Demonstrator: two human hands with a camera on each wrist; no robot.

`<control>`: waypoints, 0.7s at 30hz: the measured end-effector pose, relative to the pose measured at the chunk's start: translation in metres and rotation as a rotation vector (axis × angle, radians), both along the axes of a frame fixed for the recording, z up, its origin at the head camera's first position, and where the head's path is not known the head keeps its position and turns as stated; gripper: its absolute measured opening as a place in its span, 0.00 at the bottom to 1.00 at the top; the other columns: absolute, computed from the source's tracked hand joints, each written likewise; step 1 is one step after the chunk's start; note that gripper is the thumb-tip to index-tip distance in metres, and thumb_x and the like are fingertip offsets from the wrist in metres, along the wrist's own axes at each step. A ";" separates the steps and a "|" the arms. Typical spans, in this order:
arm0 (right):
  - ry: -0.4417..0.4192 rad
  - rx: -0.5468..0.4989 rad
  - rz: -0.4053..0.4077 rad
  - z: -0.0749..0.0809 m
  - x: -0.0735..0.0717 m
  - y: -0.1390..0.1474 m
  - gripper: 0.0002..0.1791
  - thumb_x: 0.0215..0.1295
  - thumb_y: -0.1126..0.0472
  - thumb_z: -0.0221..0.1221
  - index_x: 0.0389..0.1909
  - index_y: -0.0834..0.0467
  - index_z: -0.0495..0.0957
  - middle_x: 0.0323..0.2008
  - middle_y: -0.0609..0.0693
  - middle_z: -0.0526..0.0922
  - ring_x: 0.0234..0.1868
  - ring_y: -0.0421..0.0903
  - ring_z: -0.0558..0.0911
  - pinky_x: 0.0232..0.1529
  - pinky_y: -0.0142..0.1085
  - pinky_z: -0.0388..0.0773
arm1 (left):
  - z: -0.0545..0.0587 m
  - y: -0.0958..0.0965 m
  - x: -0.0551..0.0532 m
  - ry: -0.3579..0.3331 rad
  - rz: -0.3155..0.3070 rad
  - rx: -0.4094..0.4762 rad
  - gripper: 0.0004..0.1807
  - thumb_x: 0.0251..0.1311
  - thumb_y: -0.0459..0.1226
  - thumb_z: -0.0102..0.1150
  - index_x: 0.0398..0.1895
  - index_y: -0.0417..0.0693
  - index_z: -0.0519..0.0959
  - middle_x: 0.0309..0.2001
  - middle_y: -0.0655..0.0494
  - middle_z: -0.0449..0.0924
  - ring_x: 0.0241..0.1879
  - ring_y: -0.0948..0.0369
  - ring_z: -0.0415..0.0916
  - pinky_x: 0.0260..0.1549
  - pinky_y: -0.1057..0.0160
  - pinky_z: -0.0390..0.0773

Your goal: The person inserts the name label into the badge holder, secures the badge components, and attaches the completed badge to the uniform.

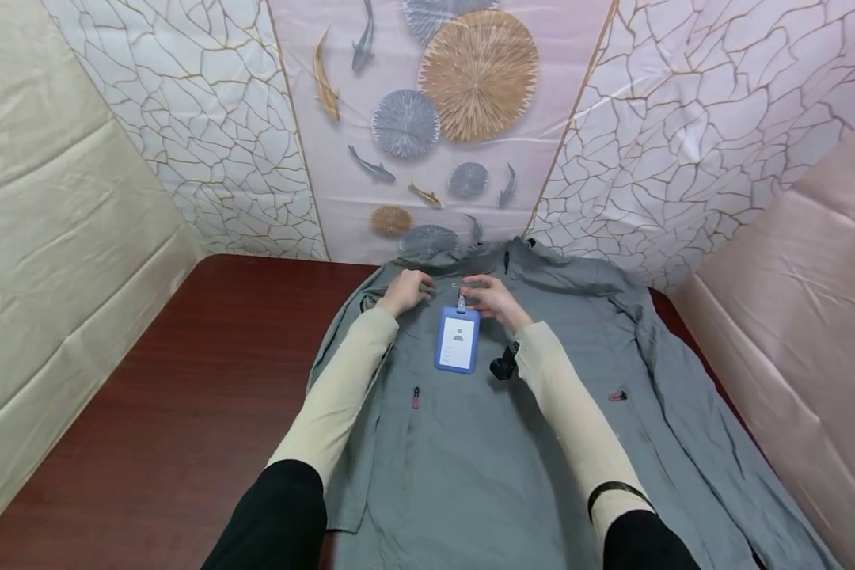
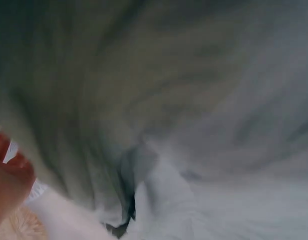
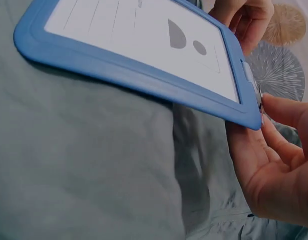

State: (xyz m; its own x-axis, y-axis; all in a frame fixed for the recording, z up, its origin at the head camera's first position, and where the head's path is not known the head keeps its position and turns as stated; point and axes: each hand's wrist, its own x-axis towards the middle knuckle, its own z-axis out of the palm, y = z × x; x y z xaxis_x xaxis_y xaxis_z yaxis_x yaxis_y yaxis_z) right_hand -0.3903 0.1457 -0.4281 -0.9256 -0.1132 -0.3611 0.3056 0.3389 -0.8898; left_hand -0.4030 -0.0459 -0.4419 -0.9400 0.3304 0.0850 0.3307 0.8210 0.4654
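A grey jacket lies spread out. On its upper chest rests a blue badge holder with a white card inside and a metal clip at its top. My right hand pinches that clip between thumb and finger, as the right wrist view shows closely, with other fingers under the holder's top end. To the left of the clip, my left hand has curled fingers at the jacket's cloth and appears to pinch a fold of it. The left wrist view is mostly blurred grey cloth, with the hand at its left edge.
Bare dark red-brown tabletop extends to the left. A patterned curtain hangs behind the jacket's collar, and padded cream panels flank both sides. A small black camera sits at the right wrist. Red zip pulls lie on the jacket.
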 end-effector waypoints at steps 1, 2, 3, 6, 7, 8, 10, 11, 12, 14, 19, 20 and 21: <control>-0.001 0.000 0.006 -0.001 0.000 0.000 0.22 0.64 0.57 0.52 0.59 0.51 0.64 0.55 0.55 0.72 0.28 0.39 0.79 0.31 0.34 0.78 | 0.000 0.001 0.001 -0.008 0.003 -0.020 0.17 0.54 0.33 0.58 0.49 0.47 0.77 0.51 0.51 0.77 0.53 0.57 0.72 0.52 0.59 0.72; -0.003 0.000 0.011 -0.002 -0.001 -0.001 0.22 0.64 0.57 0.52 0.59 0.51 0.64 0.55 0.55 0.72 0.29 0.39 0.79 0.31 0.34 0.78 | -0.001 0.001 0.001 -0.020 0.007 -0.035 0.17 0.54 0.34 0.58 0.49 0.49 0.77 0.52 0.52 0.76 0.54 0.57 0.71 0.52 0.59 0.72; -0.006 0.000 0.013 -0.003 -0.002 -0.001 0.22 0.64 0.57 0.52 0.59 0.51 0.65 0.55 0.55 0.73 0.30 0.40 0.79 0.31 0.35 0.78 | -0.002 0.002 0.000 -0.023 0.011 -0.046 0.17 0.54 0.34 0.58 0.49 0.50 0.77 0.52 0.53 0.76 0.53 0.58 0.71 0.52 0.59 0.72; -0.014 0.008 0.015 -0.006 -0.003 -0.002 0.22 0.64 0.56 0.52 0.59 0.50 0.65 0.54 0.55 0.73 0.31 0.41 0.79 0.31 0.35 0.78 | -0.004 0.002 -0.002 -0.020 0.013 -0.066 0.18 0.52 0.33 0.60 0.48 0.51 0.78 0.50 0.54 0.77 0.51 0.58 0.73 0.50 0.59 0.73; -0.016 0.011 0.013 -0.006 -0.003 -0.002 0.21 0.63 0.56 0.52 0.58 0.50 0.66 0.54 0.55 0.73 0.31 0.41 0.79 0.31 0.35 0.78 | -0.005 0.002 -0.002 -0.015 0.011 -0.072 0.18 0.52 0.33 0.60 0.48 0.51 0.78 0.50 0.54 0.77 0.51 0.58 0.73 0.49 0.59 0.73; -0.016 0.010 0.009 -0.007 -0.003 -0.002 0.21 0.63 0.56 0.52 0.58 0.49 0.66 0.53 0.55 0.74 0.31 0.41 0.79 0.30 0.35 0.78 | -0.006 0.002 -0.003 -0.007 0.008 -0.079 0.18 0.51 0.33 0.60 0.48 0.51 0.78 0.49 0.53 0.78 0.51 0.58 0.73 0.50 0.59 0.73; -0.013 0.008 0.008 -0.007 -0.003 -0.003 0.21 0.63 0.56 0.53 0.57 0.49 0.66 0.53 0.55 0.74 0.31 0.41 0.79 0.30 0.35 0.78 | -0.007 0.002 -0.003 0.007 -0.002 -0.090 0.18 0.51 0.32 0.61 0.47 0.50 0.78 0.49 0.53 0.78 0.50 0.58 0.73 0.50 0.59 0.73; -0.006 0.009 0.013 -0.007 -0.003 -0.003 0.21 0.63 0.56 0.53 0.57 0.49 0.66 0.53 0.55 0.74 0.31 0.41 0.79 0.30 0.35 0.78 | -0.008 0.002 -0.004 0.012 -0.006 -0.094 0.18 0.51 0.31 0.60 0.47 0.50 0.78 0.49 0.53 0.78 0.51 0.57 0.73 0.51 0.59 0.73; -0.001 0.013 0.020 -0.008 -0.003 -0.003 0.21 0.63 0.56 0.52 0.58 0.49 0.66 0.53 0.55 0.74 0.31 0.41 0.79 0.30 0.34 0.78 | -0.010 0.002 -0.004 0.018 -0.010 -0.098 0.18 0.51 0.31 0.60 0.48 0.49 0.78 0.49 0.53 0.78 0.51 0.57 0.73 0.52 0.59 0.72; 0.003 0.014 0.022 -0.008 -0.003 -0.004 0.21 0.63 0.56 0.53 0.58 0.49 0.66 0.52 0.55 0.74 0.31 0.41 0.79 0.29 0.34 0.78 | -0.012 0.002 -0.004 0.020 -0.014 -0.098 0.18 0.52 0.31 0.59 0.48 0.49 0.78 0.49 0.53 0.78 0.51 0.57 0.73 0.52 0.59 0.72; -0.007 0.026 0.029 -0.009 -0.002 -0.006 0.22 0.63 0.55 0.53 0.58 0.48 0.65 0.54 0.54 0.73 0.31 0.41 0.79 0.28 0.34 0.78 | -0.016 0.003 -0.002 0.016 0.002 -0.073 0.17 0.53 0.32 0.57 0.48 0.50 0.78 0.47 0.52 0.79 0.49 0.57 0.74 0.50 0.58 0.73; -0.009 0.031 0.030 -0.009 -0.001 -0.007 0.22 0.63 0.55 0.53 0.58 0.48 0.65 0.55 0.54 0.73 0.31 0.41 0.79 0.28 0.34 0.78 | -0.017 0.003 -0.002 0.020 0.006 -0.069 0.16 0.54 0.32 0.57 0.47 0.50 0.78 0.47 0.52 0.79 0.48 0.57 0.75 0.49 0.58 0.74; -0.010 0.034 0.033 -0.010 -0.001 -0.008 0.22 0.63 0.55 0.53 0.58 0.48 0.65 0.55 0.54 0.73 0.31 0.40 0.79 0.28 0.34 0.78 | -0.018 0.003 -0.001 0.029 0.009 -0.065 0.15 0.54 0.32 0.57 0.47 0.50 0.79 0.46 0.52 0.79 0.47 0.57 0.75 0.48 0.59 0.74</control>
State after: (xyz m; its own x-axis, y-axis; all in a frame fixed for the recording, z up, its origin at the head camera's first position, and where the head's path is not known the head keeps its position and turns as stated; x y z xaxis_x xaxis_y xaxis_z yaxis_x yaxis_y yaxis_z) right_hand -0.3911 0.1381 -0.4378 -0.9181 -0.1306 -0.3742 0.3025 0.3790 -0.8746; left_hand -0.4042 -0.0426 -0.4597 -0.9406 0.3272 0.0904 0.3351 0.8524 0.4013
